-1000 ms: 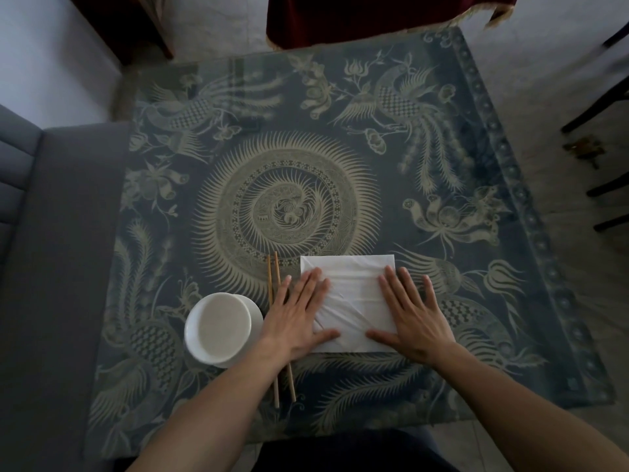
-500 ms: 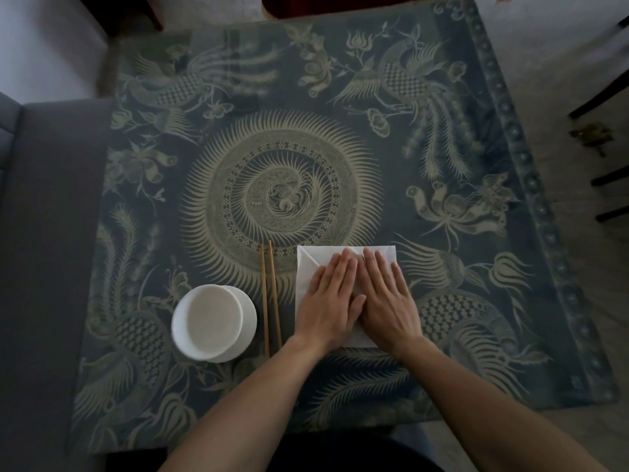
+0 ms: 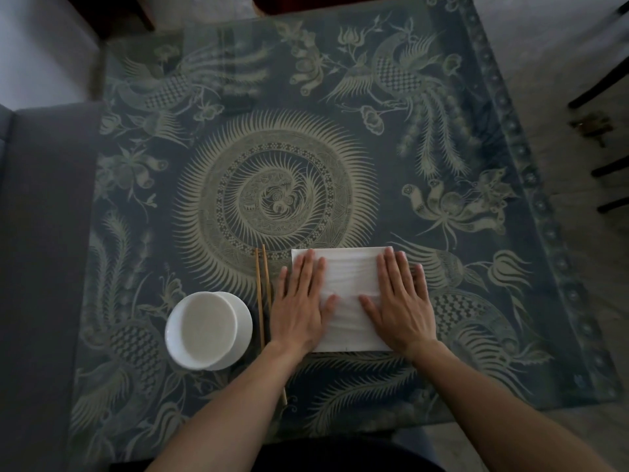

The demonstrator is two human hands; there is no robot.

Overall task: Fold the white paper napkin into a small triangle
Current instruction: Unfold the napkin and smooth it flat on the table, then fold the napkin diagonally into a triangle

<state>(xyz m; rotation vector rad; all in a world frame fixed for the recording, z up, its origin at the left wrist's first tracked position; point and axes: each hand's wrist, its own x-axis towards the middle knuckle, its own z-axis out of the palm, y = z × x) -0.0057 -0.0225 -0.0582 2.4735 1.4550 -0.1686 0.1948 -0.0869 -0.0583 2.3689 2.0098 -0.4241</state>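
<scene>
The white paper napkin (image 3: 347, 284) lies flat as a square on the patterned table, near the front edge. My left hand (image 3: 301, 301) presses palm-down on its left edge, fingers together and pointing away from me. My right hand (image 3: 400, 301) presses palm-down on its right edge in the same way. The strip of napkin between my hands shows faint creases. Neither hand grips anything.
A white bowl on a white saucer (image 3: 207, 330) stands left of my left hand. A pair of wooden chopsticks (image 3: 262, 294) lies between bowl and napkin, partly under my left wrist. A grey sofa (image 3: 44, 233) borders the glass-topped table (image 3: 272, 148) on the left; dark chair legs (image 3: 609, 165) stand at right.
My hands were side by side on the middle of the napkin half a second ago. They have slid apart to its left and right edges, smoothing it flat.
</scene>
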